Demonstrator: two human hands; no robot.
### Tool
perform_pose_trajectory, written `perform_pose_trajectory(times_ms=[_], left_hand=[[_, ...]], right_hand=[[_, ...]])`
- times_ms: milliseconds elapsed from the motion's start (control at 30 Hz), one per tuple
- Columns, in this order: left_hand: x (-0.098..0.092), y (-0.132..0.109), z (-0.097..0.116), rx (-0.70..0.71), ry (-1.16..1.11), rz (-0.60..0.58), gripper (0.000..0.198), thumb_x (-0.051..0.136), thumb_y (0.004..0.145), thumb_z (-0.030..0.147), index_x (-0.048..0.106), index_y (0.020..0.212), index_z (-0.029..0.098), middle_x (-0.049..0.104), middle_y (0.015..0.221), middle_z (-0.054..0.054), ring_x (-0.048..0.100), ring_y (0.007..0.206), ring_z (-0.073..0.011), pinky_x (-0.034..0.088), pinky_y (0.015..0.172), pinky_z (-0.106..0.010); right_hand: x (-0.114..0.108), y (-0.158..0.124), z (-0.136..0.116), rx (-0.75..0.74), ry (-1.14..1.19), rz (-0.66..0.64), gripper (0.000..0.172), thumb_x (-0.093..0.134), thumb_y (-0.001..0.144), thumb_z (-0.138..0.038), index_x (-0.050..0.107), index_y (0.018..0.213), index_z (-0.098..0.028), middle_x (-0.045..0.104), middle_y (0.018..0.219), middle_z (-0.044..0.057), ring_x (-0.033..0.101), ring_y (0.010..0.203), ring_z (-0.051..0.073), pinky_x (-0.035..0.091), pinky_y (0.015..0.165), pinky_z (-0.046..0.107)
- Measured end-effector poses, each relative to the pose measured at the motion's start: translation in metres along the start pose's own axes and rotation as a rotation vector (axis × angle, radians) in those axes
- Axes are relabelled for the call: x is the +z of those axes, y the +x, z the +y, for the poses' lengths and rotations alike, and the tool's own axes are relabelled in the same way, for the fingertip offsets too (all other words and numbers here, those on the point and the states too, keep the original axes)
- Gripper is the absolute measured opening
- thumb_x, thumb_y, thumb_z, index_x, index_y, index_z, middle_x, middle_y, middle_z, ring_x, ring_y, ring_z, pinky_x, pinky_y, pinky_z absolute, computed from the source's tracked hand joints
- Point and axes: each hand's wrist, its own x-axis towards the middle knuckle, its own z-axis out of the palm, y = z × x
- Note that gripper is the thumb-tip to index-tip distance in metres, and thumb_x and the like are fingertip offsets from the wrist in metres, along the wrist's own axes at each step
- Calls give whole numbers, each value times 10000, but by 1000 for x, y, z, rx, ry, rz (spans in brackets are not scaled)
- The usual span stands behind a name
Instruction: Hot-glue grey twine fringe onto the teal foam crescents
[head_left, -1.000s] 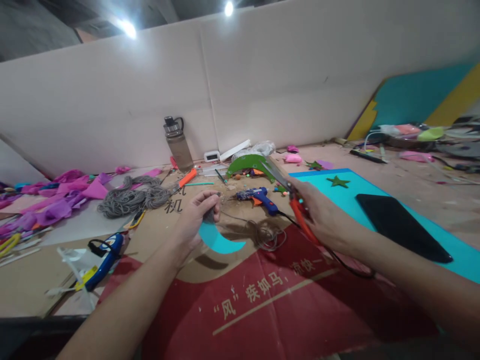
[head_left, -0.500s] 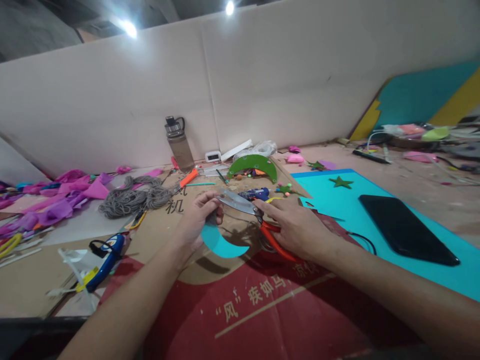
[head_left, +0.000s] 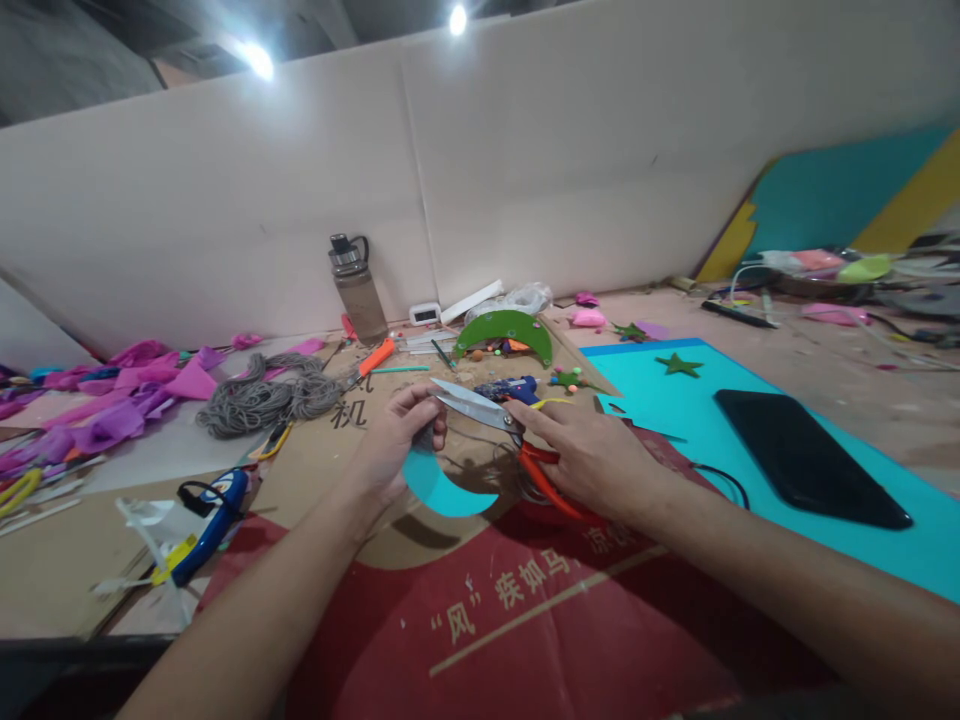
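The red cardboard (head_left: 525,610) on the desk (head_left: 825,375) lies bare along the near edge, giving open passage. At centre the scissors (head_left: 480,408) stand with blades apart; behind them a blue glue gun (head_left: 512,388) and green crescent (head_left: 506,328) crowd the way. Grey cord (head_left: 262,395) and a bottle (head_left: 358,290) obstruct the left, a black slab (head_left: 806,455) on the cyan sheet (head_left: 675,410) the right.

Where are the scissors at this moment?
In the head view, at the centre: the right hand holds the scissors, blades pointing left to the blue paper piece in the left hand.
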Motion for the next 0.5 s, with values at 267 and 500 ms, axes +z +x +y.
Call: perform_pose_trajectory(times_ms=[267,500], left_hand=[[2,-1,0,-12,17,7,254,797,645,255,619,798,158,549,560,37,486,477,-63,400,468,-165],[0,-1,0,-6,29,-14,231,788,671,252,593,758,164,562,559,31,497,467,-67,387,464,-169]], right_hand=[[0,-1,0,-7,-7,-3,443,482,915,-270,543,1352,-226,708,913,97,607,716,204,259,570,291],[-3,-2,1,-30,-21,1,436,481,920,-267,558,1345,-206,722,878,106,627,721,210,281,564,284]])
